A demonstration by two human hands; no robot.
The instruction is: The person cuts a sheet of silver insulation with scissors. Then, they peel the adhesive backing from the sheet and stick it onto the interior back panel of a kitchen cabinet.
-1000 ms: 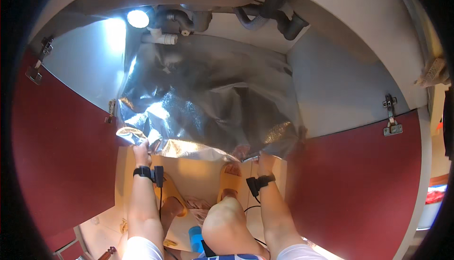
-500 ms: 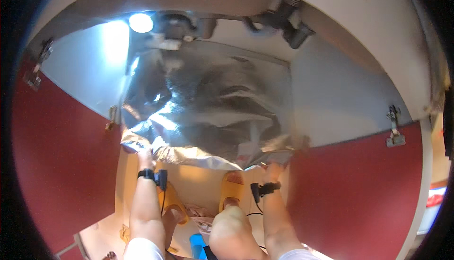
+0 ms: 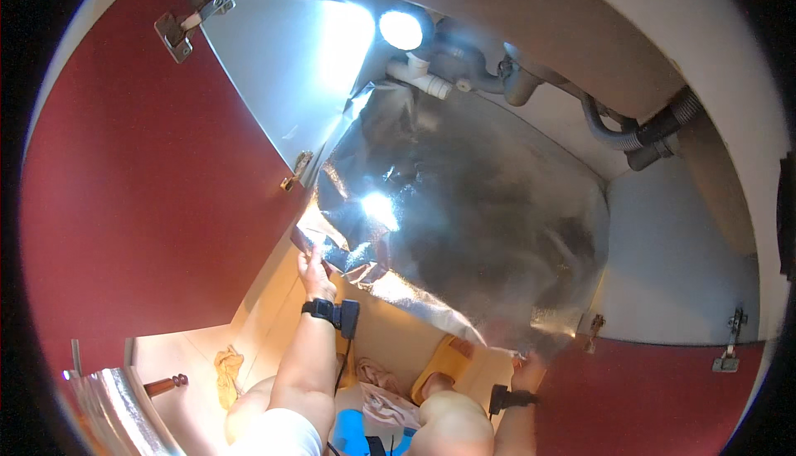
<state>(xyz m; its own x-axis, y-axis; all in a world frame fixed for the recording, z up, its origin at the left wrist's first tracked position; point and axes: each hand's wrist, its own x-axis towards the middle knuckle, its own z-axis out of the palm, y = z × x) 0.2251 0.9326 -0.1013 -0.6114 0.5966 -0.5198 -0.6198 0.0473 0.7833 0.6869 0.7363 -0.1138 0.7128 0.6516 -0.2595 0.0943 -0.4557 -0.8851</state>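
**Crinkled silver foil sheet (image 3: 497,199) spread across the base of a pale-walled, open cabinet (image 3: 680,249)**

Clock positions are taken from the sheet's centre. At 8 o'clock, the left hand (image 3: 316,274) holds the sheet's near edge, fingers closed on the foil. At 5 o'clock, the right hand (image 3: 526,368) is at the same edge; it is blurred, and finger closure cannot be told. At 11 o'clock, a round, glowing white lamp (image 3: 400,31) sits above a white plastic pipe fitting (image 3: 421,80). A grey ribbed hose (image 3: 612,134) curves at 2 o'clock. A flat red door panel (image 3: 157,182) stands at 9 o'clock.
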